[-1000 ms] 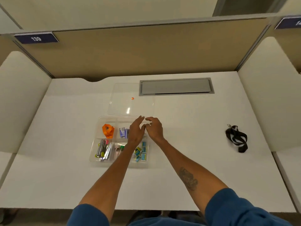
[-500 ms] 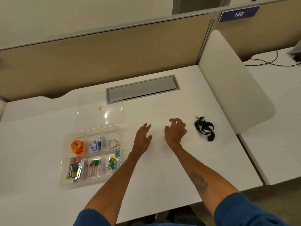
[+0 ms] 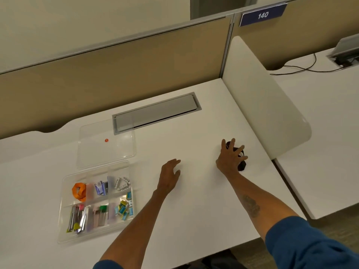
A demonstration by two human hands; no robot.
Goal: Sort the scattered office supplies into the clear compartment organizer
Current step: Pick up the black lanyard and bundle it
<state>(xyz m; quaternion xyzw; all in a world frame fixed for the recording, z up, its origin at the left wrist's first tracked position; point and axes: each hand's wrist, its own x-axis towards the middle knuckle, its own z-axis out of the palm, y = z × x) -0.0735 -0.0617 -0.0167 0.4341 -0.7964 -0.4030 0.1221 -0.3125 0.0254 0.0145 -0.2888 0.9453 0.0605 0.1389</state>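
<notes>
Organizer (image 3: 64, 220): six compartments. One black lanyard (image 3: 242, 166) under spread right hand (image 3: 229, 158) fingers; left hand (image 3: 169, 176) open.

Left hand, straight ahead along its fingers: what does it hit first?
Nothing near: the left hand points over bare desk toward the grey hatch, likely first in line, though depth is unclear.

Illumination is even, diffuse and moderately bright, with a warm cast. The white desk (image 3: 194, 191) shows no blown highlights. Shadows are soft: a faint one lies beneath the left hand (image 3: 170, 174), and another lies under the right hand (image 3: 230, 157). A mild reflection appears on the clear lid (image 3: 105, 142). Wide-angle distortion bends the partition (image 3: 116, 70) and the desk edges. Fine detail is slightly soft; the organizer (image 3: 97, 202) contents appear smeared.
</notes>
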